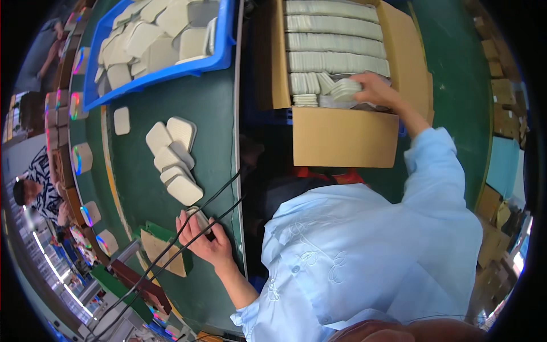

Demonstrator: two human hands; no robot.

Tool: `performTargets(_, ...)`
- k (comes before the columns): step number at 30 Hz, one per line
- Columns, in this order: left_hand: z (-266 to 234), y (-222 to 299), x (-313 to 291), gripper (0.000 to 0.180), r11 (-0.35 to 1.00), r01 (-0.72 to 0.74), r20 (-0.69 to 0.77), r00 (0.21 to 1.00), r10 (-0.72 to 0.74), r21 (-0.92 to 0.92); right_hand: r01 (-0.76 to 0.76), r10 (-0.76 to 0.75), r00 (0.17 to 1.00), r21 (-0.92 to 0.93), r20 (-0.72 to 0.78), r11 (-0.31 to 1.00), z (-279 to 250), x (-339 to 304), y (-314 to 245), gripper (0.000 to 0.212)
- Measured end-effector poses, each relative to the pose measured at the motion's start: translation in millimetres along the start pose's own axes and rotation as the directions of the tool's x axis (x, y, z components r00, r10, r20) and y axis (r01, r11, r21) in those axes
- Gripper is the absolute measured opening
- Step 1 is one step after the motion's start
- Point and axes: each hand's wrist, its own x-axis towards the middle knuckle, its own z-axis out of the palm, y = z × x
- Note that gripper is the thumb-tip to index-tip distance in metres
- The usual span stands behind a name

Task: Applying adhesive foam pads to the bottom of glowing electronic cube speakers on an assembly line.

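Note:
In the cardboard box (345, 137) at the upper right, my right hand (376, 90) is closed on a short stack of white rounded-square pads (345, 89). Packed rows of the same pads (336, 43) fill the box behind it, with a smaller group (305, 84) beside the held stack. My left hand (205, 242) is low over the green table, its fingers and thumb around a single white pad (199, 219). Just beyond it lies an overlapping cluster of loose pads (174, 159). One more pad (122, 121) lies apart toward the left.
A blue bin (159, 71) heaped with loose pads stands at the far left of the table. Black cables (188, 225) cross over the left hand. A green and tan block (165, 251) sits left of that hand. Another person (43, 188) is at the far left.

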Motion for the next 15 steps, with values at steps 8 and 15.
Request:
performTargets(8,8,6,18,0.060,0.989,-0.040,-0.093,0.995,0.027,-0.140,0.128,-0.250,0.958,0.569,0.141,0.812,-7,12,-222,0.048)
performTargets(15,14,3,25,0.077,0.978,-0.078,-0.280,0.960,0.022,-0.191,0.240,-0.322,0.942,0.492,0.089,0.837,47,33,-260,0.056)
